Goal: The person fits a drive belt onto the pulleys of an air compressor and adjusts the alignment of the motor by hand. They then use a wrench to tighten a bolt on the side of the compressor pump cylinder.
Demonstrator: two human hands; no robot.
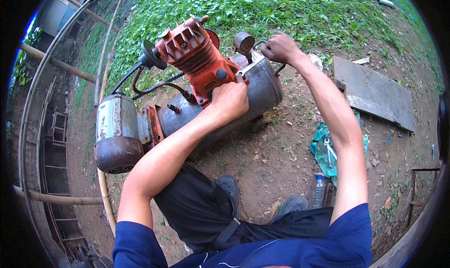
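Note:
A red compressor pump (194,57) stands on a grey cylindrical air tank (265,87). At the pump's base a silver wrench (252,65) lies slanted, its head beside the red flange. My left hand (229,99) is closed low against the pump, thumb at the wrench's head; its fingertips are hidden. My right hand (281,47) is closed at the wrench's far end, over the tank's dark handle (280,71). The hand covers the handle's middle and the wrench's tip. A round pressure gauge (243,43) rises just left of my right hand.
An electric motor (117,129) sits at the tank's left end, with a belt (126,78) up to the pulley. To the right are a wooden board (375,92), a green cloth (321,146) with wrenches on it, and a plastic bottle (318,193). Bamboo rails (61,64) run along the left.

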